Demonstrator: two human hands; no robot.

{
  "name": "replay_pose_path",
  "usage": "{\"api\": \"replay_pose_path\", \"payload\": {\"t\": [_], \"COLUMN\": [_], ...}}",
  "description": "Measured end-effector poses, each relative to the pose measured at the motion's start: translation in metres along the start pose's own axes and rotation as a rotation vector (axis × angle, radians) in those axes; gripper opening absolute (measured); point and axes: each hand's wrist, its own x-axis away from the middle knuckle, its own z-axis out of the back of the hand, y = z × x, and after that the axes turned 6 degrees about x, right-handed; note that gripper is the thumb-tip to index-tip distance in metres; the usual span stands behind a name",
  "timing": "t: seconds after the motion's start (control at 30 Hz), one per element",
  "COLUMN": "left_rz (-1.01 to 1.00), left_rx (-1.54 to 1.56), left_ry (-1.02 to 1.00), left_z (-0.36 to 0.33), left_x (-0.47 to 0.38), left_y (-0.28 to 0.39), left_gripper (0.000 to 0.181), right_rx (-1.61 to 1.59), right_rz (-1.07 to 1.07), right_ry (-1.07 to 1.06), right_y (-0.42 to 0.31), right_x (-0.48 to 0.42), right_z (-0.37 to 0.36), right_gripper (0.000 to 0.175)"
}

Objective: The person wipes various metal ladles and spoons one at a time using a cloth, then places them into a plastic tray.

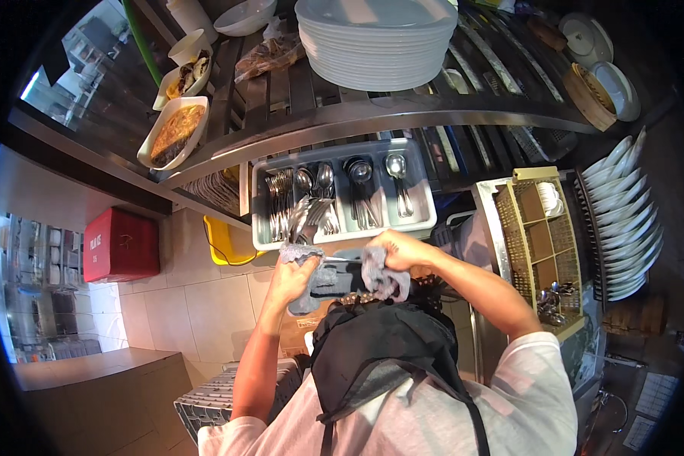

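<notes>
My left hand (pixel 294 280) is closed around a bundle of metal cutlery (pixel 308 219), forks among it, with a grey cloth (pixel 325 280) bunched about the handles. The heads of the bundle point away from me, over the near rim of a grey cutlery tray (pixel 370 232). In my right hand (pixel 400 251) is another bunched part of grey cloth (pixel 383 276). A thin, shiny strip, perhaps a utensil, stretches between the hands; its ends are hidden. Inside the tray, forks (pixel 278 196), spoons (pixel 360 171) and more spoons (pixel 397 166) lie in separate compartments.
Above the tray, a slatted metal shelf (pixel 370 111) bears stacked white plates (pixel 376 51) and a dish of food (pixel 176 134). To the right are a beige compartment rack (pixel 527 228) and racked plates (pixel 624 228). A red box (pixel 122 245) and yellow tub (pixel 222 242) stand left.
</notes>
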Motion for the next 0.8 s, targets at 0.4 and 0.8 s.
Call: {"api": "replay_pose_path", "payload": {"t": [0.4, 0.8], "left_rz": [0.398, 0.537], "left_rx": [0.198, 0.043], "left_ry": [0.328, 0.133], "left_z": [-0.088, -0.107], "left_x": [0.018, 0.006], "left_y": [-0.035, -0.024], "left_gripper": [0.024, 0.033], "right_rx": [-1.375, -0.838], "right_rz": [-0.259, -0.416], "right_ry": [1.168, 1.049], "right_y": [0.029, 0.066], "right_x": [-0.057, -0.022], "right_z": [-0.068, -0.091], "right_gripper": [0.025, 0.021]}}
